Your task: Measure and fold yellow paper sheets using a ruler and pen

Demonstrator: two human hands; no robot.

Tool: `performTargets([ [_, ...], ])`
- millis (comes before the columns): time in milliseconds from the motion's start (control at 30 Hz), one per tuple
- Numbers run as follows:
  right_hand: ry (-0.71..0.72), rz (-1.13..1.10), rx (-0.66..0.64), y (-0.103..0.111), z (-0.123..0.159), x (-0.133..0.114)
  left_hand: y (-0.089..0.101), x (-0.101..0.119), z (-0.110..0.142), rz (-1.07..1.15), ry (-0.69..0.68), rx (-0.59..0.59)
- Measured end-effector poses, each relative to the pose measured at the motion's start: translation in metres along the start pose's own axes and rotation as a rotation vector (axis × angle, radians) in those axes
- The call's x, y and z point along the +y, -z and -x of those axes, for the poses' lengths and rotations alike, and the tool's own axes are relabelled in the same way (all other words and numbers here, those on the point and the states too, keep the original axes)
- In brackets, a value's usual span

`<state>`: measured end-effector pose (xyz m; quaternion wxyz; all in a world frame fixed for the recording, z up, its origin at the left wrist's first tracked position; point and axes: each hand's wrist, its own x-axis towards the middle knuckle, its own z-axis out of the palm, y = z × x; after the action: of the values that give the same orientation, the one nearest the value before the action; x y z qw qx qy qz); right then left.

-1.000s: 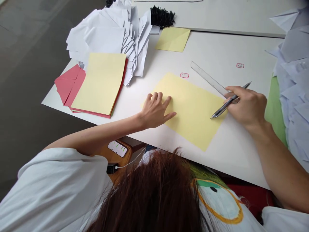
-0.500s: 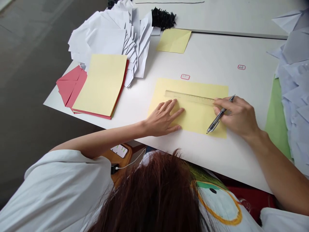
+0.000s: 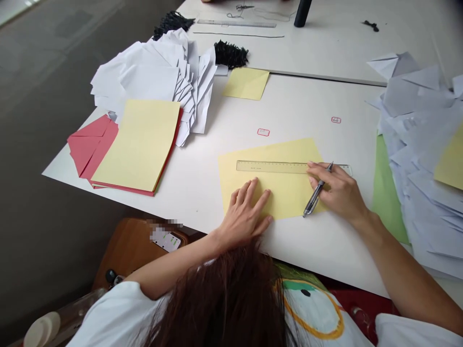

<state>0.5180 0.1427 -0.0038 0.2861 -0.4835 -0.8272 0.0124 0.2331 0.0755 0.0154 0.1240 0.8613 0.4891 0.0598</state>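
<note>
A folded red paper (image 3: 90,144) and a stack of pale yellow sheets (image 3: 135,144) sit at the left of the white bench (image 3: 300,111), with a heap of folded white paper (image 3: 152,72) behind them. The left hand (image 3: 244,217) lies open, fingers spread, pressing a pale yellow rectangular sheet (image 3: 282,193) flat so it cannot slide. Across that sheet lies a clear ruler (image 3: 271,166), steadied by the right hand (image 3: 340,193), whose fingers close around a slim grey pen (image 3: 314,197). Folded pale blue papers (image 3: 423,193) pile at far right. Since the earlier frame the sheet has swung slightly, and the ruler's right end now shows past its edge.
</note>
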Motion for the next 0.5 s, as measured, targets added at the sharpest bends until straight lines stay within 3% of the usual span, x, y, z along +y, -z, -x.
performTargets([
  [133, 0.035, -0.040, 0.035, -0.005, -0.003, -0.011, -0.010, 0.011, -0.001, -0.013, 0.024, 0.054],
  [267, 0.062, -0.092, -0.008, -0.012, -0.007, -0.022, -0.015, 0.020, -0.012, 0.020, -0.062, 0.045],
  [500, 0.025, -0.113, -0.057, -0.015, -0.010, -0.020, -0.013, 0.025, -0.019, 0.139, -0.132, 0.018],
])
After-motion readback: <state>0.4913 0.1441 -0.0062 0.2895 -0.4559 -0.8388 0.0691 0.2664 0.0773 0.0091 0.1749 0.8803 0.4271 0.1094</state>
